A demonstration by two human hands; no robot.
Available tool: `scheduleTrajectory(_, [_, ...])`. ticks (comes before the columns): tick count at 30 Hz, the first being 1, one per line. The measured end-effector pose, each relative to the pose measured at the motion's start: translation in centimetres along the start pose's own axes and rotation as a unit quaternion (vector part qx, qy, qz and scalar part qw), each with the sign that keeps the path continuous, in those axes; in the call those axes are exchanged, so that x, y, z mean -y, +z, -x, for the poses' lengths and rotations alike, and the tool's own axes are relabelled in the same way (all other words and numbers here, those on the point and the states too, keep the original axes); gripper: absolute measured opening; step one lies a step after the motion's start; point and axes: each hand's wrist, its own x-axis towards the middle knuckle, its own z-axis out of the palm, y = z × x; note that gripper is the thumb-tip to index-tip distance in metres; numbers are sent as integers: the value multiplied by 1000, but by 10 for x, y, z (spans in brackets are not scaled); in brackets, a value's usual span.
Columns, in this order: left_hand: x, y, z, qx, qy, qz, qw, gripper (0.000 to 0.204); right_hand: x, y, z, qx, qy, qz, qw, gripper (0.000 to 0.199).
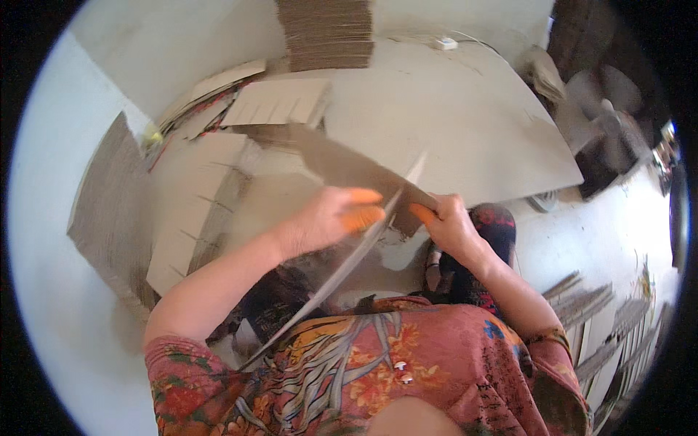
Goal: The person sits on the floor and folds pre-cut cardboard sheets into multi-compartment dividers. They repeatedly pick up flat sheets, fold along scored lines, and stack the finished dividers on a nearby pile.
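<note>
My right hand is closed on the end of a brown cardboard divider strip, with orange covers on its fingertips. The strip reaches up and to the left. A second cardboard strip, seen nearly edge-on, slants from beside my left arm up across the first one. Whether the two are slotted together I cannot tell. My left hand, also with orange fingertip covers, is beside the second strip. Its fingers are parted, with a gap between them, and their tips are close to the strip; contact is unclear.
Slotted cardboard pieces lie stacked at the left and on the pale table at the far left. A tall cardboard stack stands at the back. A fan is at the right, above more cardboard partitions on the floor.
</note>
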Motion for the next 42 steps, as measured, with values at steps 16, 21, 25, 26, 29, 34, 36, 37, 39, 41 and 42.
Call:
scheduleTrajectory(16, [250,-170,79,-350,-280,-437,780,34,64,-7,-50,74,-70,230,968,19])
scheduleTrajectory(21, [221,-181,79,-345,-248,-392,816,40,51,-7,-40,86,-51,174,980,32])
scheduleTrajectory(25, [188,-181,71,-311,-219,-352,855,43,52,-15,-25,68,-97,116,986,42])
scheduleTrajectory(26, [174,-176,62,-288,-209,-361,862,43,46,-14,-21,49,-135,94,985,46])
scheduleTrajectory(29, [128,-150,35,-274,-220,-210,912,40,46,-17,-14,7,-217,76,973,55])
scheduleTrajectory(34, [88,-96,2,-181,-214,-69,958,35,62,-21,-14,-30,-274,82,958,65])
scheduleTrajectory(36, [75,-64,-8,-129,-196,-45,971,33,60,-21,-16,-49,-273,76,958,64])
scheduleTrajectory(37, [67,-48,-8,-104,-176,-25,979,33,57,-22,-16,-45,-267,79,959,63])
scheduleTrajectory(39, [50,-23,-9,-67,-152,1,986,31,50,-22,-16,-33,-257,82,962,61])
scheduleTrajectory(41, [33,-8,-9,-41,-142,12,989,30,49,-23,-16,-28,-236,91,967,59])
scheduleTrajectory(42, [34,-5,-11,-40,-140,18,989,29,48,-23,-16,-26,-226,96,969,58])
